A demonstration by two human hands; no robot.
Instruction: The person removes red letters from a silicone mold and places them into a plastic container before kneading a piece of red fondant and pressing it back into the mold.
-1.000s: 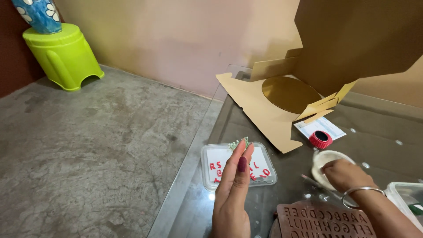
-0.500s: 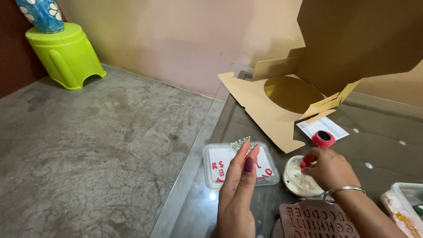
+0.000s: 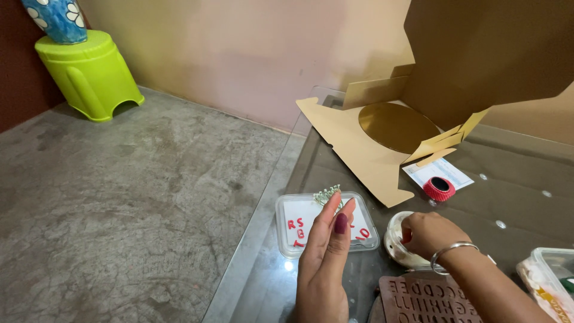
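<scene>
Fingertips of the left hand point(image 3: 323, 263) are pinched on a tiny pale green sprig-like decoration point(image 3: 327, 195), held up just above a clear plastic tray point(image 3: 286, 230) that has small red letters lying in it on white. That hand is raised edge-on, fingers nearly straight and closed together at the tips on the sprig. The right hand point(image 3: 431, 234) is curled down over a small white bowl point(image 3: 394, 246) near the tray's right side, fingertips dipped into it; can't tell if it actually has anything pinched in there. So my read is this is a pick-and-place stage of some fiddly decorating, with one bit already in hand and the other hand fishing for something. Whatever comes next looks like it needs a really light touch, since the sprig looks delicate and would crush easily. Near the bottom edge sits a brown letter mould point(image 3: 421, 299), and a clear container point(image 3: 553, 281) pokes in at the right. Farther back there's an open cardboard cake box point(image 3: 359, 149) with a round gold board point(image 3: 397, 125) in it, plus a red roll of ribbon point(image 3: 439, 188) on a white card. All of it's on a dark glass table point(image 3: 514, 179); to the left is grey concrete floor point(image 3: 119, 191), a lime green plastic stool point(image 3: 89, 75) far left, and a pinkish wall behind.
</scene>
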